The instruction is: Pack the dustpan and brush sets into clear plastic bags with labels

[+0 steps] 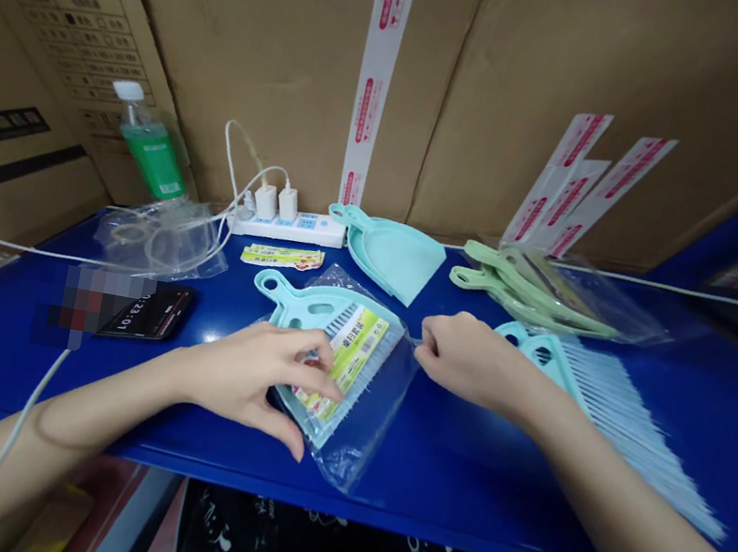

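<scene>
A teal hand brush with a yellow-green label card (352, 345) lies in a clear plastic bag (365, 428) in the middle of the blue table (447, 480). My left hand (252, 374) rests on the bag's near left side, fingers curled and pressing the label end. My right hand (469, 358) pinches the bag's right edge with closed fingers. A loose teal dustpan (393, 255) lies just behind the bag.
A stack of teal brushes (611, 400) lies at the right, with green dustpans in plastic (538, 291) behind. A power strip with chargers (285, 221), a green bottle (149, 144), empty bags (165, 240), a phone (152, 312) and a label strip (283, 256) sit at left. Cardboard boxes (553, 80) wall the back.
</scene>
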### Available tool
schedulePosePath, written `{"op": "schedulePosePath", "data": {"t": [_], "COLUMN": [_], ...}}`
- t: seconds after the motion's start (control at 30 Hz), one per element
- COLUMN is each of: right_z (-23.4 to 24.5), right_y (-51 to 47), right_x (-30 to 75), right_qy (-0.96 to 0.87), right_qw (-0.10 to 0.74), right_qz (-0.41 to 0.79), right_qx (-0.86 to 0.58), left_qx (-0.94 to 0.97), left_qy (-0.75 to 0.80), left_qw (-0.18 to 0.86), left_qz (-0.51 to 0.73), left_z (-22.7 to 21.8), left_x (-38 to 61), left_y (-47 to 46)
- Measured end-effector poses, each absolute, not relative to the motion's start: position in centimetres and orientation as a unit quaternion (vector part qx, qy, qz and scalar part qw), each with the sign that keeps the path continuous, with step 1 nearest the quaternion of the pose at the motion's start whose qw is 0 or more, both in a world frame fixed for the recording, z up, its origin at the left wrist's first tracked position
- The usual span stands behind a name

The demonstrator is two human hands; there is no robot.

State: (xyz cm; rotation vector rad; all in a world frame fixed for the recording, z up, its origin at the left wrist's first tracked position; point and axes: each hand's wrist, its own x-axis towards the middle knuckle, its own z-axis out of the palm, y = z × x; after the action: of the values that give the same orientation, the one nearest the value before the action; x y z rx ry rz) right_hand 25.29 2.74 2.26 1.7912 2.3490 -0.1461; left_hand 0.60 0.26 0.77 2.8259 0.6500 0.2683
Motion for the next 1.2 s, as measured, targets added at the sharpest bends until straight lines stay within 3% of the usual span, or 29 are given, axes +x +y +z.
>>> {"op": "schedulePosePath", "data": {"t": [0.23, 0.5, 0.67, 1.2], "right_z": [2.0, 2.8, 2.5, 2.8], "right_y": [3.1, 2.6, 2.7, 2.4], "right_x": [25.4, 25.5, 25.6, 26.5], "right_qy": [0.830, 0.793, 0.807, 0.833], "right_qw": [0.061, 0.126, 0.107, 0.117], "right_qz": [-0.023, -0.011, 0.025, -0.018], "right_qx": [0.553, 0.596, 0.580, 0.540], "left_qx": [0.967, 0.972, 0.970, 0.953], "left_qy": [0.186, 0.170, 0.177, 0.232], "left_qw": [0.136, 0.135, 0.144, 0.190], "left_qz": [0.109, 0.094, 0.083, 0.053], "left_z": [0.5, 0.7, 0.9, 2.7], "left_x": [0.4, 0.1, -0.1, -0.5], "left_y": [0.5, 0.7, 0.9, 1.0]}}
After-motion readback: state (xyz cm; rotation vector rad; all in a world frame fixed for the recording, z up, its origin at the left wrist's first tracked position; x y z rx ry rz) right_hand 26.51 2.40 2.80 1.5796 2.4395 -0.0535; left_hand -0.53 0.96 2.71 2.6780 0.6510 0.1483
